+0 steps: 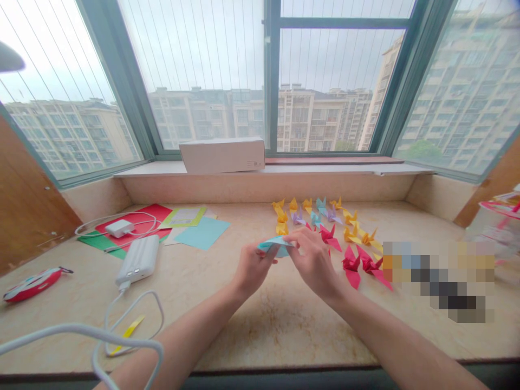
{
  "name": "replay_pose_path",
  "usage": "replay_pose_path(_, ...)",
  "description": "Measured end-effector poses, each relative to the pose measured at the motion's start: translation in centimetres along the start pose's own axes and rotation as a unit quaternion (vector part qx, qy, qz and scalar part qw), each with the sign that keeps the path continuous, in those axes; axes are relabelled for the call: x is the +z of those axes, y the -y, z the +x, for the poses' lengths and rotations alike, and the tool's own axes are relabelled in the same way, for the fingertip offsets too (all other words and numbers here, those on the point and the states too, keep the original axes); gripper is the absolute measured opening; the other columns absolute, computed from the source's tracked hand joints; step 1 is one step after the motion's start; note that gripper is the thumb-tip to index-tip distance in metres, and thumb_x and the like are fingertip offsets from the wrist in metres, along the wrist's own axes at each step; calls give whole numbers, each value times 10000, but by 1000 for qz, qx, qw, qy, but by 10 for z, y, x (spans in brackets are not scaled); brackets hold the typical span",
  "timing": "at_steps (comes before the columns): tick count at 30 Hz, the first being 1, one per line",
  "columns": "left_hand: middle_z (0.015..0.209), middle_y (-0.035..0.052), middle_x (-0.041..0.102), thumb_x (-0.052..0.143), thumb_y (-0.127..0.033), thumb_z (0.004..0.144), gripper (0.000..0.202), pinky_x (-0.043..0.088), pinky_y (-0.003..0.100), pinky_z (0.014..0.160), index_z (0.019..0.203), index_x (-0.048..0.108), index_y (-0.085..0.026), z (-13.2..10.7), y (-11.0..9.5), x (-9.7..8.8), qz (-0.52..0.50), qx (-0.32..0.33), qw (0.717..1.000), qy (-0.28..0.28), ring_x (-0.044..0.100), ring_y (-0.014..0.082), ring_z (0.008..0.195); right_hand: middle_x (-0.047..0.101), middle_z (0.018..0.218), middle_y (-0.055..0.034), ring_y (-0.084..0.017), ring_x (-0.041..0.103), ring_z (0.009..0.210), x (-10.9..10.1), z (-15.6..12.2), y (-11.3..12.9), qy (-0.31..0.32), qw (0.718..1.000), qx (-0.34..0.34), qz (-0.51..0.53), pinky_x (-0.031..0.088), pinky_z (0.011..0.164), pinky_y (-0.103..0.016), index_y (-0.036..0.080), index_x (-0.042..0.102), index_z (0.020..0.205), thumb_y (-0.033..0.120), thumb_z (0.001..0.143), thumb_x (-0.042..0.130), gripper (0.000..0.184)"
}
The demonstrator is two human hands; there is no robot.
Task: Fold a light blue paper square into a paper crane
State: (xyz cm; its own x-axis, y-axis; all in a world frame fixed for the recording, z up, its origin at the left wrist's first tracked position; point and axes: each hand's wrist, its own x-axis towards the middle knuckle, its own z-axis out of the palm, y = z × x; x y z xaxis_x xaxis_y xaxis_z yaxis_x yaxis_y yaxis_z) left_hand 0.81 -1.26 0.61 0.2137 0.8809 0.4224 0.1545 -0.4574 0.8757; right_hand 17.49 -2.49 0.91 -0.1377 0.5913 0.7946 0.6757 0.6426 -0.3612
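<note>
Small light-blue folded paper [280, 245], plain. From it: golden-yellow paper cranes [351, 218], twelve to three o'clock; lavender paper cranes [298, 217], one to two; crimson paper cranes [351, 265], three. Flat light-blue paper sheet [205, 233], red paper sheet [142, 228], green paper sheet [91, 242], nine. Smooth counter [280, 325] beige, brown-mottled.

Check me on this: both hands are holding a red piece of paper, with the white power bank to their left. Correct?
Not quite: the paper in the left hand and right hand is light blue, not red, as the head view shows. The power bank is to their left.
</note>
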Motion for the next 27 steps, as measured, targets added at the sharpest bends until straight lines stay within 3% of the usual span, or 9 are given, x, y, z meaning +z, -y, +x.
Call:
replay_pose_path(5, 862, 89, 749, 645, -393, 829, 287, 601, 337, 663, 881, 741, -128, 3, -5, -2, -154, -55, 987, 0, 707, 233, 781, 616, 1151, -84, -234, 588, 1040, 0, 2, 2, 22, 998, -48, 20, 467, 931, -421, 266, 680, 1161, 140, 910, 537, 315)
replay_pose_path(11, 964, 110, 740, 635, -380, 831, 318, 593, 411, 785, 1007, 674, -118, 6, -2, -2, -303, -84, 949, -15, 703, 271, 923, 529, 1281, -107, -237, 556, 1164, 2, 1, 0, 84, 991, -45, 97, 508, 956, -400, 275, 557, 1346, 227, 956, 516, 395)
replay_pose_path(14, 1032, 84, 722, 625, -356, 837, 325, 574, 448, 849, 1094, 593, -159, 5, -1, -1, -348, -91, 933, -16, 686, 259, 991, 521, 1275, -101, -219, 581, 1116, 3, 1, -5, 83, 989, -50, 115, 529, 926, -381, 296, 535, 1367, 208, 971, 487, 408)
replay_pose_path(19, 1039, 52, 709, 608, -359, 849, 256, 529, 494, 923, 1021, 522, -189, 3, -2, -1, -379, -101, 920, -11, 679, 244, 1015, 531, 1258, -95, -204, 604, 1050, 3, 0, -13, 76, 988, -72, 118, 551, 876, -353, 319, 537, 1366, 182, 965, 495, 426)
replay_pose_path(23, 1039, 52, 711, 604, -363, 854, 234, 473, 486, 998, 999, 537, -192, 4, -1, -1, -404, -92, 910, -10, 652, 248, 1081, 549, 1269, -89, -220, 570, 1155, 1, 2, -15, 51, 987, -101, 115, 521, 959, -382, 341, 547, 1354, 128, 943, 509, 464)
replay_pose_path(27, 1136, 66, 696, 590, -333, 873, 254, 387, 449, 1086, 1085, 588, -194, 3, -6, 0, -448, -83, 890, 31, 585, 249, 1196, 570, 1300, -73, -220, 561, 1197, 0, 4, -13, 38, 984, -98, 145, 516, 978, -398, 353, 598, 1298, 81, 915, 514, 477)
